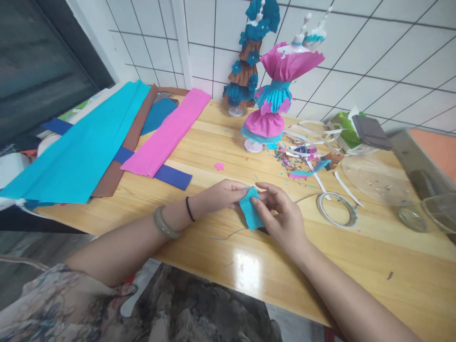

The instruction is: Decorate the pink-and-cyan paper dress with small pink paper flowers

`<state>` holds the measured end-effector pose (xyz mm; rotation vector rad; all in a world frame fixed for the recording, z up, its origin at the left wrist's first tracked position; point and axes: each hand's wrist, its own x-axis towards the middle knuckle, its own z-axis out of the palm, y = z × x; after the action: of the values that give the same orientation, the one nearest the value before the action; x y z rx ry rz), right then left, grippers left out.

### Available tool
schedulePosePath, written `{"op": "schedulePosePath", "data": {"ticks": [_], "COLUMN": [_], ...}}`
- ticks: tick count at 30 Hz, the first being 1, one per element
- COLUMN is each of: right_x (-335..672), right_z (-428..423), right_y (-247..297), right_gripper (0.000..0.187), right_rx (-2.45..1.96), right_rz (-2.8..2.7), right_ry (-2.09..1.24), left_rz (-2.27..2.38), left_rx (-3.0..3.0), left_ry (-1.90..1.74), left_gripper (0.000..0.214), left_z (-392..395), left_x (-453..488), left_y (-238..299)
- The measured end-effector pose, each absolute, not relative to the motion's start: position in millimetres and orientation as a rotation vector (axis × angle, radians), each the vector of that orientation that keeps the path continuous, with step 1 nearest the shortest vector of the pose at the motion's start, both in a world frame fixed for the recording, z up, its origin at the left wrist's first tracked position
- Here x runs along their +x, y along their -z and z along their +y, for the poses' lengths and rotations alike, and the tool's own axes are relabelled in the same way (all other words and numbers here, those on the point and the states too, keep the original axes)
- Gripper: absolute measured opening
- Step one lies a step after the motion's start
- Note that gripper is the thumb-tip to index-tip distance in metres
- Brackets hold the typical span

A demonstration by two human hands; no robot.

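Note:
Both hands meet over the wooden table (pixel 221 137), pinching a small piece of turquoise crepe paper (pixel 250 213). My left hand (pixel 223 194) grips its upper left corner with closed fingers. My right hand (pixel 283 213) holds its right side between thumb and fingertips. A thin grey wire (pixel 228 236) trails on the table just below the paper.
Sheets of turquoise (pixel 76 152), pink (pixel 167 133), brown and dark blue crepe paper lie at the left. Two paper-dressed doll figures (pixel 270 99) stand at the back. Paper scraps (pixel 302 156), a tape roll (pixel 337 209), a clear plastic lid (pixel 370 178) and a glass jar (pixel 438 211) are at the right.

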<state>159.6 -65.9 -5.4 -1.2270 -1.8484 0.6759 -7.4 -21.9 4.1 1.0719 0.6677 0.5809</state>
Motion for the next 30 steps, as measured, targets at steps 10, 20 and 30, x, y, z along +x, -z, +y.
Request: {"op": "schedulePosePath", "data": {"ticks": [10,20,30], "right_x": [160.0,158.3,160.1], "right_z": [-65.5,-64.4,-63.9], "right_y": [5.6,4.2,4.8], "right_gripper": [0.039,0.036,0.036], "right_rx": [-1.214,-1.196,-1.243], "right_rz": [-1.85,-1.848,-1.859], "right_ry": [-0.645,-0.63,-0.605], "left_rz": [0.674,0.629,0.681], "left_rx": [0.847,1.223,1.082], "left_ry": [-0.62,-0.564,-0.675], "left_gripper": [0.023,0.029,0.03], "left_z": [-24.0,-24.1,-20.7], "left_x": [-5.8,-7.0,-8.3], "left_y": [-5.2,-5.8,-0.2]}}
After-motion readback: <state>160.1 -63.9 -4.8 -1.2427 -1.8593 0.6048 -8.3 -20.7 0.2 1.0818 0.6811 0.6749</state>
